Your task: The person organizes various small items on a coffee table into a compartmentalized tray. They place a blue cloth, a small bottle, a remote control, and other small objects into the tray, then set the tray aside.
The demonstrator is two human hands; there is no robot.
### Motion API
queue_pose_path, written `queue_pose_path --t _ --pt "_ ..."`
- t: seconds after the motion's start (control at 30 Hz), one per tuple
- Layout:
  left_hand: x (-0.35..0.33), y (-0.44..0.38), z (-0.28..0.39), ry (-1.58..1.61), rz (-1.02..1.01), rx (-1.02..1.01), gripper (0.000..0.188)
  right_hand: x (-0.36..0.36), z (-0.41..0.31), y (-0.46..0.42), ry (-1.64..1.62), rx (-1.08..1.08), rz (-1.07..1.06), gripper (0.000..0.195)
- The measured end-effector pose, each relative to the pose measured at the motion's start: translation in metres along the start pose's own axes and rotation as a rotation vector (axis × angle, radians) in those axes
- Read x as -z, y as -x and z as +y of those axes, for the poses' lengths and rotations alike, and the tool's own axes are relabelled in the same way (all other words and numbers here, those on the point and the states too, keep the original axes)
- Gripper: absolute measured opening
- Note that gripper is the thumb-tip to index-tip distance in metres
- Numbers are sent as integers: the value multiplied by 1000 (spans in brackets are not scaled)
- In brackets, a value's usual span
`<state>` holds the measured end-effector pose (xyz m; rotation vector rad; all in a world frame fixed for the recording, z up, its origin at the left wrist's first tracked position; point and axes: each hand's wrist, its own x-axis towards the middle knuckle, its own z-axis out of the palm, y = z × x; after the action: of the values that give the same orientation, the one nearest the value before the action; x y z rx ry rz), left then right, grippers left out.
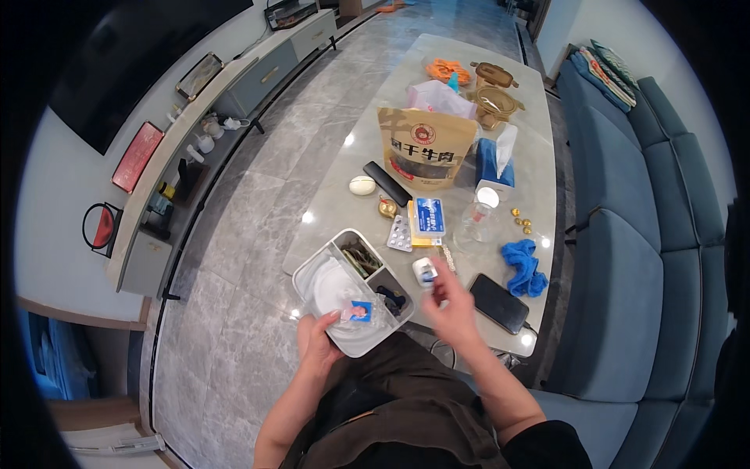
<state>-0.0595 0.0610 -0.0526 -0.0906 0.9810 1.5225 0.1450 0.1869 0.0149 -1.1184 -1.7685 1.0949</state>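
Note:
My left hand grips the near-left rim of a white divided plastic box, thumb on top. Inside the box are a clear plastic bag, a small blue-backed ID-type photo, packets in the upper compartment and a dark item in the lower one. My right hand is over the table's near edge, its fingertips at a small white case; whether they hold it or something else is unclear. Just beyond lie a pill blister pack, a blue-and-white box and a beaded strand.
On the marble-look table stand a kraft snack pouch, a glass jug and a tissue pack. A smartphone with a cable and a blue cloth lie right. A sofa flanks the table.

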Motion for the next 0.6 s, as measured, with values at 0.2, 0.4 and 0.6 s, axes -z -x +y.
queue_pose_path --t 0.2,0.4,0.6 --pt "18 -9 -3 80 -81 36 61 -39 -20 4 555 416 -114 31" --pt "12 -9 -4 1 -46 12 63 -39 -14 5 692 494 -126 12" --pt "7 -6 -1 2 -37 11 63 -17 -5 -7 348 310 -33 7"
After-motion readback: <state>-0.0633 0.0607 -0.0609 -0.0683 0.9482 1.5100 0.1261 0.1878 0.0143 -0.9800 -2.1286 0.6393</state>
